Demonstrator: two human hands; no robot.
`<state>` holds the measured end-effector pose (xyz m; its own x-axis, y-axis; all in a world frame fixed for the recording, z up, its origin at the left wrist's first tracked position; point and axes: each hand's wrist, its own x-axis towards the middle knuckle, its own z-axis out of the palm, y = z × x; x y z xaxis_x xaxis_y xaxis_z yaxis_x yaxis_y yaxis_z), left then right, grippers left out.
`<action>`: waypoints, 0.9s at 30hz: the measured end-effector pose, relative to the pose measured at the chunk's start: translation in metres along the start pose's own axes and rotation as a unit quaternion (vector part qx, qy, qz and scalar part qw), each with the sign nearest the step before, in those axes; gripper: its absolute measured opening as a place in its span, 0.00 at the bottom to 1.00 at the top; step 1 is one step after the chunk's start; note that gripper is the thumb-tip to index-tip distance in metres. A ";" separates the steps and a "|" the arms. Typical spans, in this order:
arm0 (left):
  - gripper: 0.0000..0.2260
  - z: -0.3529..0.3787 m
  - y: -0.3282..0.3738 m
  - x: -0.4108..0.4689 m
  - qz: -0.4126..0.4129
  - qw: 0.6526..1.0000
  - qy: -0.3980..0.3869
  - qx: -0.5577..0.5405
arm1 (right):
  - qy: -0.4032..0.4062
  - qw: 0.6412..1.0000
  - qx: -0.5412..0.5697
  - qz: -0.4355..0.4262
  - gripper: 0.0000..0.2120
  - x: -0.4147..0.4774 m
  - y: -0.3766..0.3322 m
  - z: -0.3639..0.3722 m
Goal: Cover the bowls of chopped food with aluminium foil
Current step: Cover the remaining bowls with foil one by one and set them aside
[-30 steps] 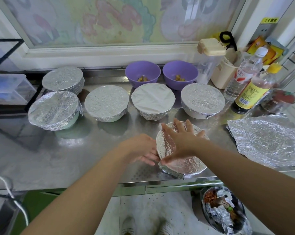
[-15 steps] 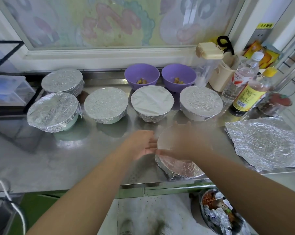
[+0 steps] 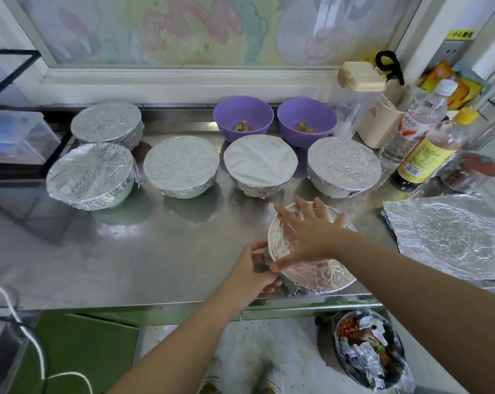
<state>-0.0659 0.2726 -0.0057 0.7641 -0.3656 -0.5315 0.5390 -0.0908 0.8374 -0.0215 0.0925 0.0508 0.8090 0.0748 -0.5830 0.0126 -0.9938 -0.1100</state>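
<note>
My right hand (image 3: 306, 234) lies flat, fingers spread wide, pressing on the foil-covered bowl (image 3: 323, 277) under my palm. My left hand (image 3: 252, 271) is curled, pinching the foil at that bowl's left rim. Two purple bowls (image 3: 243, 118) sit uncovered beyond my fingertips, and a loose foil sheet (image 3: 445, 237) lies off to the right of my right hand.

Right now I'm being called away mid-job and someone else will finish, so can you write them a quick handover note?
Right hand: open, pressed flat on the foil top of the near bowl.
Left hand: fingers curled round that bowl's foil at its left rim.
Done: five foil-covered bowls stand behind it on the steel counter.
Left: finish tucking the near bowl's foil, then cover the two purple bowls at the back, which are open with food inside. A spare foil sheet lies flat to the right.
</note>
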 end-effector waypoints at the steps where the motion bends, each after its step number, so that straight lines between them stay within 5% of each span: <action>1: 0.27 0.001 -0.001 0.000 0.006 1.000 0.004 -0.007 | 0.001 1.000 0.001 0.000 0.67 0.000 0.000 0.001; 17: 0.22 -0.006 -0.018 -0.004 0.040 0.997 -0.019 -0.056 | 0.009 1.000 0.004 -0.009 0.66 0.002 0.004 0.005; 27: 0.16 -0.013 -0.026 -0.006 0.122 0.983 0.029 0.133 | 0.008 1.000 0.005 -0.007 0.66 0.002 0.003 0.004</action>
<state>-0.0799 0.2894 -0.0258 0.8820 -0.3544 -0.3106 0.2315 -0.2483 0.9406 -0.0227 0.0898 0.0461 0.8180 0.0882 -0.5684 0.0191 -0.9918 -0.1264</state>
